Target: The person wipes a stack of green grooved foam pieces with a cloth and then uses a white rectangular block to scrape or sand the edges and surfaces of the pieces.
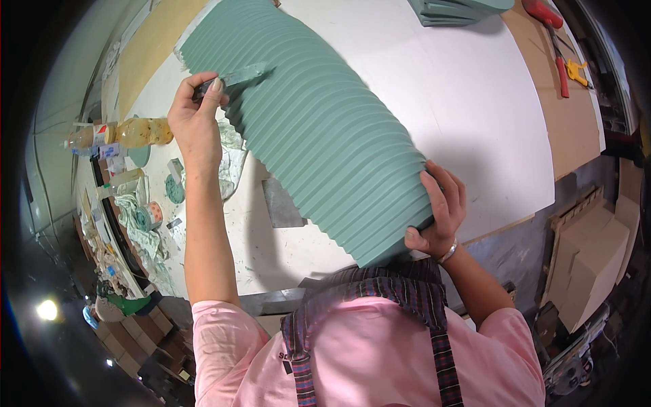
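White table [488, 115] carries the job; green ridged panel [319, 129] lies slantwise across its middle, near end toward the wearer's apron [369, 288], far end running off the top of view; progress, my read: mid-job, being worked over by hand; ridges are formed along all of the visible length; left edge looks jagged, so trimming or smoothing there is probably left; can't separate finished ridges from untouched ones; green stack [461, 12] at the far edge, done or waiting, can't say.

Grip: right hand [441, 210] clasps the panel's near right corner, thumb on the near edge; left hand [196, 115] pinches a flat scraper [244, 74], blade over the left part of the panel, contact unclear.

Containers: cardboard box [586, 254] off the table at right, contents hidden; plastic bottle [144, 133] at left, yellowish fill with dark flecks; clearer bottle [81, 138] beyond it, fill unclear; small tub [150, 216], green material at its mouth.
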Action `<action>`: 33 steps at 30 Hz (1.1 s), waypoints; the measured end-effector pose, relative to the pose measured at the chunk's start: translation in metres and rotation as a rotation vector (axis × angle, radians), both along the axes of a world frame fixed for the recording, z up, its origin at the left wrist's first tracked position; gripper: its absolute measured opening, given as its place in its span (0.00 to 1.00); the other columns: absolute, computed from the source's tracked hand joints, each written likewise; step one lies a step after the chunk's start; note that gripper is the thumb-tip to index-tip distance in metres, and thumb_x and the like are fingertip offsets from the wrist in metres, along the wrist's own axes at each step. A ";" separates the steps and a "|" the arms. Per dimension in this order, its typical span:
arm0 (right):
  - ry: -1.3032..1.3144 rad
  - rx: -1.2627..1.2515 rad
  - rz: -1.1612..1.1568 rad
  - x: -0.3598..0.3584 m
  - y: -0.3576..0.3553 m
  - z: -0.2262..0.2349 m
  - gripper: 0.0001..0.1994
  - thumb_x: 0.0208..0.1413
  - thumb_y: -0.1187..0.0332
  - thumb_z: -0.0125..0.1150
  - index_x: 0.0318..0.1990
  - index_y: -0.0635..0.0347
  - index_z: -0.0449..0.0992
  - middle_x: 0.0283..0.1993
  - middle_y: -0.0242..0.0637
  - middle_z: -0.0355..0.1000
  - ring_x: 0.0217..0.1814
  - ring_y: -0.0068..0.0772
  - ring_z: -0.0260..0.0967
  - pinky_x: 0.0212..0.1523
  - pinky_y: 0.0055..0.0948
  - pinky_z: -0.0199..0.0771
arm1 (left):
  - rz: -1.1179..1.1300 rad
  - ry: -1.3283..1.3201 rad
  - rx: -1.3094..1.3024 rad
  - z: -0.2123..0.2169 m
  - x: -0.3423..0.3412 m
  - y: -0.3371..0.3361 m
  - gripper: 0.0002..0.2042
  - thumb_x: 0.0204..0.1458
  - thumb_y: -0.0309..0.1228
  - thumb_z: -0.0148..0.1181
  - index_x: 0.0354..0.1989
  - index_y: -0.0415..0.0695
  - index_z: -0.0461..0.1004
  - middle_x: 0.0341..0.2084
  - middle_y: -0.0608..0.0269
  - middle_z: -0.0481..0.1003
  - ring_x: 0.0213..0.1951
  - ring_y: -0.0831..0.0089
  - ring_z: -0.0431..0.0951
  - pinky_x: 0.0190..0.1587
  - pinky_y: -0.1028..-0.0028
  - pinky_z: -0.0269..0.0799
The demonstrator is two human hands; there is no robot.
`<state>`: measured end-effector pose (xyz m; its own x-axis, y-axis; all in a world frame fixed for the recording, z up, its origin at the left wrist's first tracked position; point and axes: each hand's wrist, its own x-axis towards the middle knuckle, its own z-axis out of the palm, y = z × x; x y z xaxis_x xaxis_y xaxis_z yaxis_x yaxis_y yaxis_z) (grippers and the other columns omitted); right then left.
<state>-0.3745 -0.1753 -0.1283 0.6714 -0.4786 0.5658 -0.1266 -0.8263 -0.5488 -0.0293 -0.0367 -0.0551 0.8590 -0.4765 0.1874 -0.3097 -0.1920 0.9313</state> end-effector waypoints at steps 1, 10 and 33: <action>0.000 -0.004 -0.001 0.000 0.000 0.000 0.34 0.53 0.41 0.48 0.51 0.66 0.74 0.50 0.55 0.73 0.48 0.53 0.71 0.48 0.44 0.70 | -0.002 0.001 0.000 -0.001 0.000 0.001 0.07 0.55 0.24 0.61 0.41 0.37 0.76 0.28 0.67 0.74 0.30 0.80 0.73 0.35 0.81 0.68; -0.004 0.000 -0.006 0.000 0.000 -0.001 0.34 0.54 0.41 0.46 0.50 0.67 0.74 0.50 0.54 0.73 0.48 0.53 0.71 0.48 0.43 0.70 | 0.073 0.357 -0.194 0.003 -0.002 0.013 0.08 0.57 0.22 0.58 0.43 0.33 0.74 0.28 0.64 0.72 0.29 0.75 0.74 0.36 0.77 0.72; -0.010 0.013 -0.010 -0.002 -0.001 -0.001 0.33 0.51 0.42 0.50 0.50 0.66 0.75 0.51 0.52 0.73 0.48 0.52 0.71 0.48 0.43 0.70 | -0.181 0.081 0.114 0.016 -0.070 -0.051 0.05 0.50 0.22 0.65 0.34 0.36 0.79 0.24 0.72 0.74 0.28 0.85 0.69 0.33 0.84 0.65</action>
